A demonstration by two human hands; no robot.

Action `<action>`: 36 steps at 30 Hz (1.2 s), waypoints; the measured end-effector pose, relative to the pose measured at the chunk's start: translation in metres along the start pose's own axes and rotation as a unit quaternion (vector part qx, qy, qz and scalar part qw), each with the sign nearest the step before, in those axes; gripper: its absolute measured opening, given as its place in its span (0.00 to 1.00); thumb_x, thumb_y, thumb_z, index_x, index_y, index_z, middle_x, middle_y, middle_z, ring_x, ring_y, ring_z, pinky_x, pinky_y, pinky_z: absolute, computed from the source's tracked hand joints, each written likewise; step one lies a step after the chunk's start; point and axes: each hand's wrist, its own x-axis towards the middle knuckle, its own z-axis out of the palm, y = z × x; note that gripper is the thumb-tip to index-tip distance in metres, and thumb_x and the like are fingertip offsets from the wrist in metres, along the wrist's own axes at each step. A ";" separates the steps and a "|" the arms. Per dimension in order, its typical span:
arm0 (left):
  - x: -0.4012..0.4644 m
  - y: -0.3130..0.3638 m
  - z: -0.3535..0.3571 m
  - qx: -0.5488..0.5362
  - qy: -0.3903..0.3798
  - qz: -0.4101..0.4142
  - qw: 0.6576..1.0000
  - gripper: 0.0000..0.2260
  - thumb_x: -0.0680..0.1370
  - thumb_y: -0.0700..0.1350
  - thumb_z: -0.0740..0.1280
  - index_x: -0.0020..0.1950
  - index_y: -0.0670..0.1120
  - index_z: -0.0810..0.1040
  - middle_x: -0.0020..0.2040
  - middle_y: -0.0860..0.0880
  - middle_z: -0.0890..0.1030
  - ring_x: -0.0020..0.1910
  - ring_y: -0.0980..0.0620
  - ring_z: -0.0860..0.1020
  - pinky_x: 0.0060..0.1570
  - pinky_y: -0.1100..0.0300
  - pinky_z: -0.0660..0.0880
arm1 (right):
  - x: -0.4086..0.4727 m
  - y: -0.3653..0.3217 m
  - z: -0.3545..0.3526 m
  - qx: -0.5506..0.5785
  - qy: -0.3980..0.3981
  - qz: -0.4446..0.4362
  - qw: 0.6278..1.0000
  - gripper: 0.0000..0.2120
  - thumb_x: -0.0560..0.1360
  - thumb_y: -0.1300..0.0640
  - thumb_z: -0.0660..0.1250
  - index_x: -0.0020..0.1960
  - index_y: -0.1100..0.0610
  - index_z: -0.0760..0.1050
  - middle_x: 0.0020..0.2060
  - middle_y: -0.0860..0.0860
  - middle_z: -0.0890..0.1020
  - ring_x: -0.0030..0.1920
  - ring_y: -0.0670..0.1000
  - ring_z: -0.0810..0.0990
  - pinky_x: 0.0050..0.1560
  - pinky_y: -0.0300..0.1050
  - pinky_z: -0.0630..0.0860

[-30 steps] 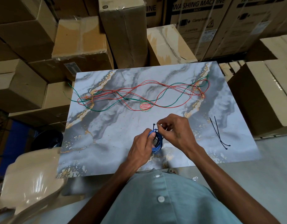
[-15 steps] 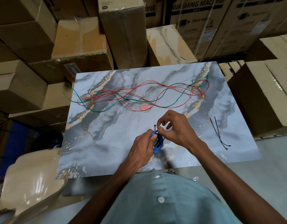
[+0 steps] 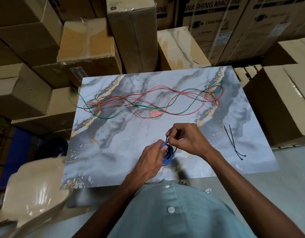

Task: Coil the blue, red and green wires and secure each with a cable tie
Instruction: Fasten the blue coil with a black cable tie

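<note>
A small blue wire coil hangs just above the marble-patterned board near its front edge. My left hand grips the coil from the left. My right hand pinches a black cable tie looped around the top of the coil. The red wire and the green wire lie loose and tangled together across the far half of the board. Two spare black cable ties lie on the board's right side.
Cardboard boxes crowd the back and both sides of the board. A round red sticker sits mid-board under the wires. A beige plastic chair stands at the lower left.
My right hand has curled in tighter over the cable tie at the top of the blue coil. The coil and my left hand stay in place.
</note>
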 end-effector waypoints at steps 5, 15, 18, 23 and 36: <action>-0.002 0.001 -0.003 -0.038 -0.009 -0.016 0.999 0.16 0.84 0.54 0.55 0.46 0.45 0.72 0.36 0.50 0.78 0.36 0.52 0.78 0.39 0.53 0.74 | -0.006 0.004 0.002 0.067 0.019 0.026 0.997 0.04 0.68 0.69 0.73 0.37 0.63 0.80 0.41 0.52 0.87 0.47 0.50 0.88 0.49 0.49 0.85; -0.014 0.007 -0.012 -0.069 -0.050 -0.015 0.996 0.14 0.84 0.53 0.56 0.44 0.46 0.71 0.35 0.48 0.77 0.36 0.53 0.80 0.43 0.49 0.75 | -0.008 -0.001 -0.002 0.081 -0.019 0.040 0.996 0.06 0.68 0.72 0.74 0.36 0.65 0.79 0.42 0.56 0.88 0.46 0.49 0.88 0.50 0.51 0.85; -0.018 0.008 -0.015 -0.052 -0.055 -0.003 0.997 0.13 0.84 0.52 0.56 0.44 0.48 0.71 0.34 0.49 0.78 0.36 0.51 0.79 0.42 0.51 0.75 | -0.010 -0.004 -0.002 0.069 -0.029 0.041 0.996 0.07 0.68 0.73 0.74 0.36 0.66 0.78 0.41 0.56 0.88 0.45 0.47 0.87 0.48 0.48 0.84; -0.023 0.007 -0.016 0.001 -0.058 0.014 0.998 0.14 0.84 0.54 0.55 0.47 0.47 0.71 0.35 0.51 0.76 0.37 0.50 0.77 0.41 0.51 0.74 | -0.013 -0.008 -0.002 0.011 -0.033 0.011 0.999 0.07 0.66 0.71 0.73 0.33 0.62 0.80 0.37 0.51 0.87 0.45 0.47 0.87 0.45 0.46 0.84; -0.016 0.008 -0.017 0.017 -0.061 0.001 0.998 0.12 0.85 0.52 0.56 0.46 0.49 0.71 0.37 0.51 0.76 0.37 0.50 0.77 0.40 0.52 0.74 | -0.010 -0.007 0.012 -0.056 -0.013 -0.002 0.998 0.07 0.72 0.67 0.73 0.37 0.59 0.82 0.39 0.49 0.87 0.40 0.44 0.86 0.46 0.46 0.84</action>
